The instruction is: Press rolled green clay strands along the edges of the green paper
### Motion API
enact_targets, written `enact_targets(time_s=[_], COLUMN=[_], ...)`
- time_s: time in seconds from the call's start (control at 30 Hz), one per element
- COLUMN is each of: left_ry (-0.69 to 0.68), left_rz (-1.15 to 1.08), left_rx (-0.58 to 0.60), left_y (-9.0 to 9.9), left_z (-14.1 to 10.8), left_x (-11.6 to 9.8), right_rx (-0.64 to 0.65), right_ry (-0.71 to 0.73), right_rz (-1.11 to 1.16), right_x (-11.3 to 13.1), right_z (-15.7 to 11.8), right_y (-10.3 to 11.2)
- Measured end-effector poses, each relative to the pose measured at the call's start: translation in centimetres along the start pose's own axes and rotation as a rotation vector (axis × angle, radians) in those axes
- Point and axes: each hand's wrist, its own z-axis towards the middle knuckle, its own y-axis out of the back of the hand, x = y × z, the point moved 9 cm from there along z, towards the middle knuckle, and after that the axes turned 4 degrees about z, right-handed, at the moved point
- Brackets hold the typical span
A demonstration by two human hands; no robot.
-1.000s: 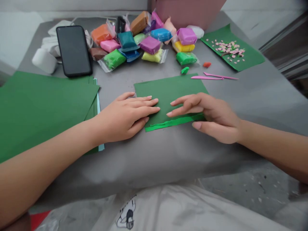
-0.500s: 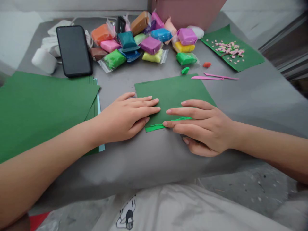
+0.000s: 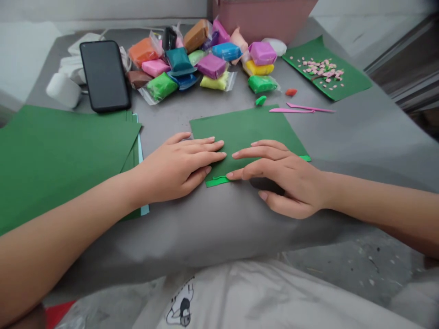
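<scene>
A dark green sheet of paper (image 3: pixel 247 128) lies on the grey table in front of me. Along its near edge runs a bright green strip of clay (image 3: pixel 217 181), partly covered by my right hand. My left hand (image 3: pixel 185 164) rests flat on the sheet's left side, fingers stretched out. With its fingers apart, my right hand (image 3: pixel 291 178) reaches over the near edge, and one fingertip touches the clay strip near its left end. Small lumps of green clay (image 3: pixel 261 100) and red clay (image 3: pixel 291 92) sit beyond the sheet, near two pink modelling tools (image 3: pixel 291 110).
Several wrapped clay packets (image 3: pixel 211 66) are heaped at the back. A phone (image 3: pixel 105 75) leans beside a white charger (image 3: pixel 63 90). More green sheets (image 3: pixel 61 151) lie at left. A sheet with a pink blossom tree (image 3: pixel 356 82) is at back right, near a pink box (image 3: pixel 264 20).
My right hand has shifted slightly left along the clay strip, uncovering the strip's right end. My left hand stays in place on the sheet.
</scene>
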Motion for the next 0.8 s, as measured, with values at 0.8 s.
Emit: enact_targets(time_s=[0.8], left_ry=[-0.008], left_rz=[-0.014], left_rx=[0.063], left_y=[-0.4], left_z=[0.5], left_x=[0.0], right_rx=[0.122], right_ry=[-0.172], right_rz=[0.421], right_x=[-1.8], right_z=[0.1], right_y=[0.4])
